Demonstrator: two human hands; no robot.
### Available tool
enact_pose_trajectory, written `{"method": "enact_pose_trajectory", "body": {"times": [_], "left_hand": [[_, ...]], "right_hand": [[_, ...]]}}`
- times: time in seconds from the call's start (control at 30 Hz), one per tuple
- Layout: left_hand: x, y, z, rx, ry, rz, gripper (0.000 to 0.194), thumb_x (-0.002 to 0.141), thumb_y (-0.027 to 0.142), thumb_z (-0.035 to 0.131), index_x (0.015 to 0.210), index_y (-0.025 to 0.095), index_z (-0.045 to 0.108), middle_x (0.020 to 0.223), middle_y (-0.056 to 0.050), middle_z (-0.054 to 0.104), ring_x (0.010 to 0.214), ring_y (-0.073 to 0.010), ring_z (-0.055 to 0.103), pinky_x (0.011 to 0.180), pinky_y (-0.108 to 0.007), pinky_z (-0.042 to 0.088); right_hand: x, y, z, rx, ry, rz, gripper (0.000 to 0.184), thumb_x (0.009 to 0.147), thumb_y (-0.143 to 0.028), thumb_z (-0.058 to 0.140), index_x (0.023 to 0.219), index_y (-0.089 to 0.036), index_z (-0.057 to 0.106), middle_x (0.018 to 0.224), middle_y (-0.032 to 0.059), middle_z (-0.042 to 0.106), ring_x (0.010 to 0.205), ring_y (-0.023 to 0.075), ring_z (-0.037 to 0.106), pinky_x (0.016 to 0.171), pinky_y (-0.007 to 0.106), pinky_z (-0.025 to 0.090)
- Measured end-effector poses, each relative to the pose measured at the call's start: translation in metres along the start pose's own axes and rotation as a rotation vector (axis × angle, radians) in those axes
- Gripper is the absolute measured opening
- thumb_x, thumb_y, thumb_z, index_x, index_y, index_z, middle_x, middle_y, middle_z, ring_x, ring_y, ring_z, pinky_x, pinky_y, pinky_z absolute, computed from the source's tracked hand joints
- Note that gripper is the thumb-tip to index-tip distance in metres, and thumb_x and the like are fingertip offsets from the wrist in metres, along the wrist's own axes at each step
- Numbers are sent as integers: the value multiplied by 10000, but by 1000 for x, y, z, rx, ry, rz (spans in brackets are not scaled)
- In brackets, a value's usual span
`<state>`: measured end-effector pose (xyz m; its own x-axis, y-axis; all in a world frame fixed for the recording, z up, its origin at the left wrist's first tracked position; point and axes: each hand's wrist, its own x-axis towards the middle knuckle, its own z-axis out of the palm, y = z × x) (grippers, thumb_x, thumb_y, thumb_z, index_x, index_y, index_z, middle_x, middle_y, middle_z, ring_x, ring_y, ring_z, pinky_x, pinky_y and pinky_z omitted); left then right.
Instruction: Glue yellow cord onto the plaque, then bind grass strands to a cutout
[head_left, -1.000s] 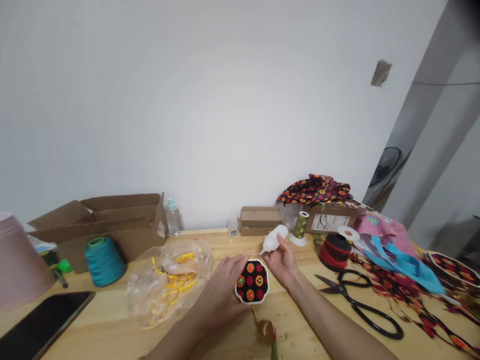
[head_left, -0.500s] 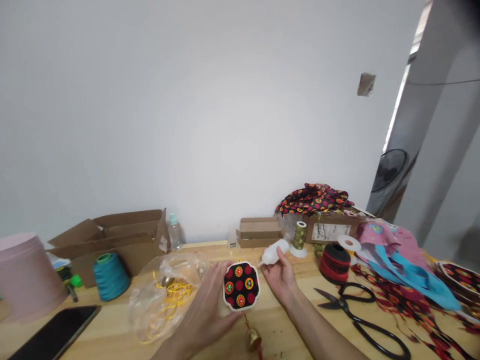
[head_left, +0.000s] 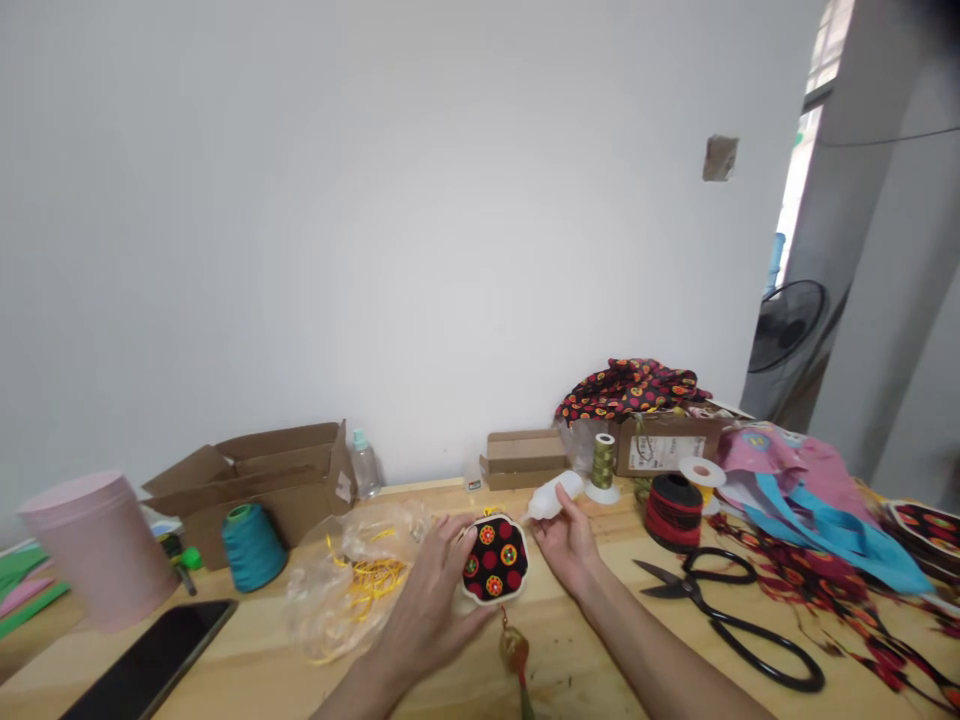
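A scalloped fabric pendant (head_left: 494, 560), black with red and orange flower motifs and a pale rim, is gripped at its left edge by my left hand (head_left: 435, 580). Below it hangs a brass bell (head_left: 514, 648) on a short cord, with a tassel strand under it. My right hand (head_left: 571, 545) is closed around a white squeeze bottle (head_left: 556, 494), which is tilted with its nozzle pointing left and down. That nozzle is close to the pendant's upper right edge; whether they touch I cannot tell.
Left are a clear bag of yellow cord (head_left: 367, 580), a teal thread cone (head_left: 253, 548), a phone (head_left: 154, 660) and an open carton (head_left: 277, 480). Right lie black scissors (head_left: 697, 590), a red-black yarn spool (head_left: 673, 512), a green spool (head_left: 603, 463) and blue straps (head_left: 832, 530).
The camera view has shifted, so most of the table appears farther right. The pendant is tilted a little more, and the bell below it has turned. Both hands keep their holds.
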<state>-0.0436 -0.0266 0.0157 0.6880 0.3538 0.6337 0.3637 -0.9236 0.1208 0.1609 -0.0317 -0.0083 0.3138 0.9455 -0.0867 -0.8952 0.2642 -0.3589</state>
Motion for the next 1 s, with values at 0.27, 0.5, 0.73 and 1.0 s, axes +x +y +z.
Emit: {"method": "enact_pose_trajectory", "body": {"times": [0.27, 0.5, 0.73, 1.0], "left_hand": [[-2, -8, 6, -68, -144, -174, 868, 627, 426, 639, 1318, 239, 148, 1251, -130, 439, 1153, -317, 393, 945, -514, 320], [-1, -4, 14, -247, -258, -214, 937, 611, 312, 689, 1335, 298, 94, 1248, -88, 455, 1121, -253, 432, 924, -433, 367], [-7, -14, 22, -311, -272, -308, 832, 664, 268, 647, 1332, 283, 150, 1373, -92, 311, 1236, -241, 303, 1001, -444, 276], [-3, -10, 24, -605, -246, -665, 811, 707, 358, 570, 1351, 183, 110, 1364, -132, 315, 1243, -230, 291, 1018, -401, 233]], "right_hand": [[-2, -2, 1, -3, 22, -5, 79, 701, -201, 636, 736, -164, 575, 654, 5, 684, 569, 115, 640, 521, 203, 520], [-2, -2, 3, 9, 56, 10, 60, 722, -201, 614, 741, -164, 571, 632, 1, 680, 557, 114, 635, 497, 206, 518], [0, 0, 4, 15, 53, 20, 75, 714, -190, 619, 763, -150, 578, 673, 19, 684, 593, 119, 640, 543, 206, 521], [1, -2, 5, 42, 82, 29, 70, 724, -194, 607, 770, -149, 579, 673, 22, 682, 583, 115, 632, 540, 204, 512]]}}
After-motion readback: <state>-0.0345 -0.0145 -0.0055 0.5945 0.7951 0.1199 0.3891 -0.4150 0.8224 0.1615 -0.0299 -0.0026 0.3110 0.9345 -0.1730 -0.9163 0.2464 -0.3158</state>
